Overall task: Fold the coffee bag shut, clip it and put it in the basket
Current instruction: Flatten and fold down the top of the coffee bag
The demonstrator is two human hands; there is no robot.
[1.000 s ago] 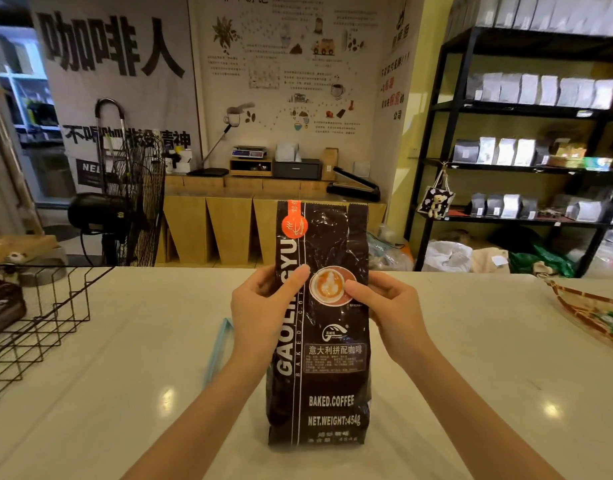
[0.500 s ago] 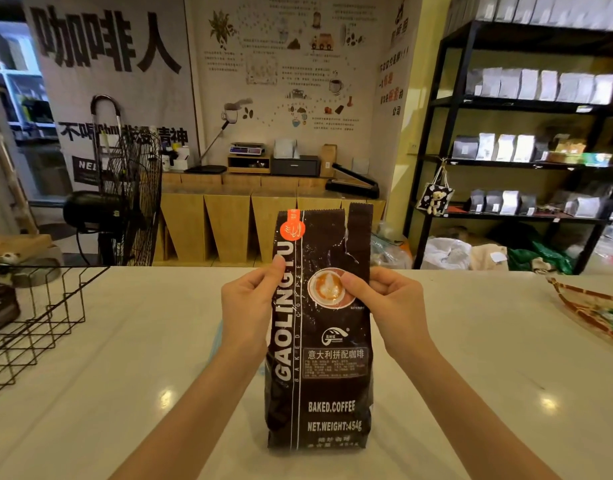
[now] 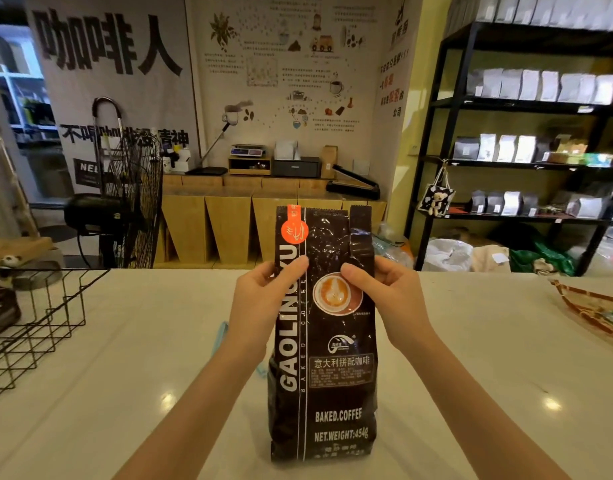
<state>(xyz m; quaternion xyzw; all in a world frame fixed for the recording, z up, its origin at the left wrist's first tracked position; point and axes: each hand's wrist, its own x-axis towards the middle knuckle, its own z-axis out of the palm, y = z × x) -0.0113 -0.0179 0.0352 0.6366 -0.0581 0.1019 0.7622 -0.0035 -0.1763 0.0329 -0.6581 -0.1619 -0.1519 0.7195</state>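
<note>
Dark brown and shiny, the coffee bag (image 3: 324, 341) stands upright on the white bench (image 3: 125, 358), right in the middle and close to the person. Its top is not folded; it sticks straight up, and the right top corner bends forward a little.

The left hand (image 3: 263, 303) grips the left edge of the bag, about a third of the way down from the top. Its thumb presses on the front and its fingers curl around behind, so the hand is mostly closed on the bag. The right hand (image 3: 384, 296) pinches the right edge at the same height, thumb on the front near the picture of a coffee cup, fingers bent behind.

A thin light blue thing (image 3: 219, 336) lies on the bench just behind the left wrist, partly hidden. The black wire basket (image 3: 38, 327) sits at the left end of the bench, well apart from the bag.
</note>
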